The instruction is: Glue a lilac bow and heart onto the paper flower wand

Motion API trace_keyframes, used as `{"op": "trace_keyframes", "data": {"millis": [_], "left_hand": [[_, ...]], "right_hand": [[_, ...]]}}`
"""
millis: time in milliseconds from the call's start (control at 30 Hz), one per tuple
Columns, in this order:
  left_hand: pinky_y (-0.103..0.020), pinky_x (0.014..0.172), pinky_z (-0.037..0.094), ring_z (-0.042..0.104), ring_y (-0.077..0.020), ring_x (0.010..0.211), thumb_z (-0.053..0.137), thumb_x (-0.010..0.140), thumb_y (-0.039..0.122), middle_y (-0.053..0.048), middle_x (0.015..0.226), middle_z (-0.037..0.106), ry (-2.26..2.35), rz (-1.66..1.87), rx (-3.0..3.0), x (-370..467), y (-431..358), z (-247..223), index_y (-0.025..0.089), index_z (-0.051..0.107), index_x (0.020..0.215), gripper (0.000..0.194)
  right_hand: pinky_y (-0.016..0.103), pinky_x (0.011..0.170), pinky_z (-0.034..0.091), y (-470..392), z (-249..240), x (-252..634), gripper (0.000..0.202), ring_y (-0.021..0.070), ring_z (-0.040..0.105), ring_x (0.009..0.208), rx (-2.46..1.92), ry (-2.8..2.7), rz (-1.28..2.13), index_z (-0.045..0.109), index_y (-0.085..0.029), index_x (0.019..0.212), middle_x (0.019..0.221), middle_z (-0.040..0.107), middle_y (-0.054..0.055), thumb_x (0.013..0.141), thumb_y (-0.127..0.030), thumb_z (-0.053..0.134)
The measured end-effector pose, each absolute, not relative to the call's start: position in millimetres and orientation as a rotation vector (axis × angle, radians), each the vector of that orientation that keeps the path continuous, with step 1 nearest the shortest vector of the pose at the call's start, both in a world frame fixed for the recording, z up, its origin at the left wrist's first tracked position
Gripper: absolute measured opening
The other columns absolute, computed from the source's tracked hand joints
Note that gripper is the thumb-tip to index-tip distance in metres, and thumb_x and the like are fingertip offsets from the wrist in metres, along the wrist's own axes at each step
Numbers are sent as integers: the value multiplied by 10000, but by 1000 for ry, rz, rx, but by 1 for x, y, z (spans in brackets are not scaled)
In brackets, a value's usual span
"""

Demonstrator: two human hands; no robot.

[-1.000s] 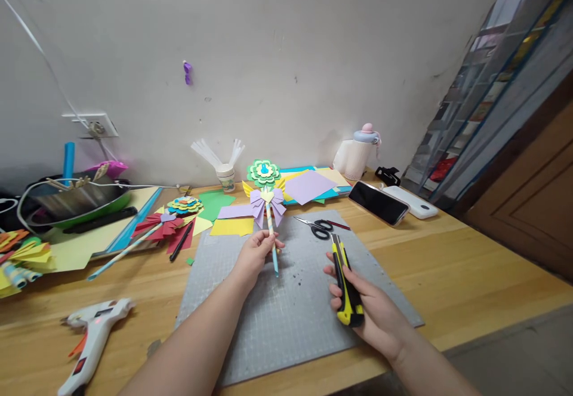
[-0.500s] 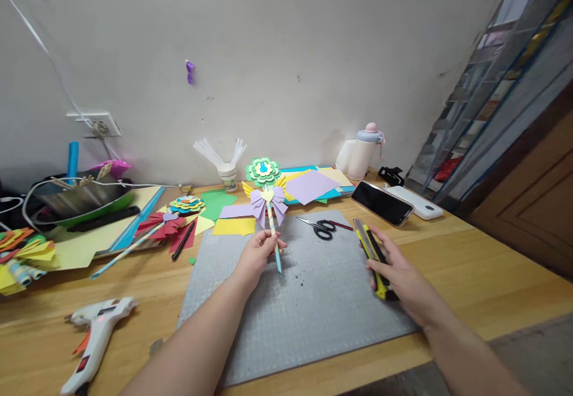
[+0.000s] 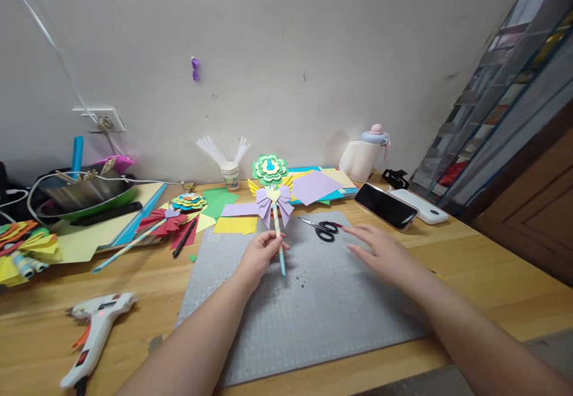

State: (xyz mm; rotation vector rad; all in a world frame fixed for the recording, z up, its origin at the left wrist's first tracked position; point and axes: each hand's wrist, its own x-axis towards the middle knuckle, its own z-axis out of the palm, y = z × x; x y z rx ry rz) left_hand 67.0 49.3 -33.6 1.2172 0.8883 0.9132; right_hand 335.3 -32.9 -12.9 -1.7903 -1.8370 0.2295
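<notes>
My left hand (image 3: 262, 257) is closed around the striped stick of a paper flower wand (image 3: 274, 198), held upright over the grey cutting mat (image 3: 268, 330). The wand has a green layered flower on top, yellow wings, a cream heart and a pleated lilac bow. My right hand (image 3: 376, 249) is empty, its fingers stretched out over the mat's right side. Close to its fingertips lie black-handled scissors (image 3: 324, 231) and a thin dark red stick-like tool (image 3: 339, 225), partly covered by the fingers. A small yellow bit (image 3: 436, 273) shows beyond my right forearm; most of it is hidden.
On the left are a white glue gun (image 3: 99, 330), a second paper flower wand (image 3: 168, 220), a black pen (image 3: 184, 238) and a pan (image 3: 89, 196). Coloured paper (image 3: 316, 187), a cup of glue sticks (image 3: 230, 175), a bottle (image 3: 364, 154) and a phone (image 3: 385, 205) stand or lie behind.
My right hand has let go of the yellow-and-black utility knife and moved towards the scissors, fingers now extended. My left hand keeps the wand in nearly the same place.
</notes>
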Motion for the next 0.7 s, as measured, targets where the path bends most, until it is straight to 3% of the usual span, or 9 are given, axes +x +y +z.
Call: {"op": "trace_keyframes", "data": {"millis": [167,233,333,433,700], "left_hand": [[-245,614,443,589,-140,644,735,633,473,-38,714,667,900,964,1218,68,49,-34,151,667,884,414],[-252,613,453,594,-151,667,741,614,483,-42,744,666,914,1002,1227,68,51,-36,148,672,855,419],[-243,527,430,554,-135,583,727,623,476,-20,685,622,969,1046,1250,67,54,-39,152,666,827,388],[-236,465,393,511,-124,523,713,643,431,5,636,565,1035,1078,1286,66,56,-41,174,662,799,305],[-244,510,424,524,-141,582,751,585,323,24,627,522,1123,1103,1303,73,51,-43,201,588,702,234]], "right_hand": [[297,613,467,8,-4,233,278,185,592,761,-1220,-1191,1127,643,-244,954,964,640,39,717,-389,662],[261,521,444,20,-20,204,272,141,574,642,-1173,-1087,1203,564,-230,921,895,611,19,769,-455,575],[286,554,465,25,-42,183,301,120,565,562,-1058,-1055,1353,519,-207,907,790,604,6,805,-489,505],[287,634,463,20,-51,182,299,133,586,636,-930,-1092,1449,547,-189,909,722,610,0,745,-429,616],[282,617,442,19,-47,194,219,129,561,576,-859,-1112,1516,600,-176,752,607,613,-32,672,-343,716]]}}
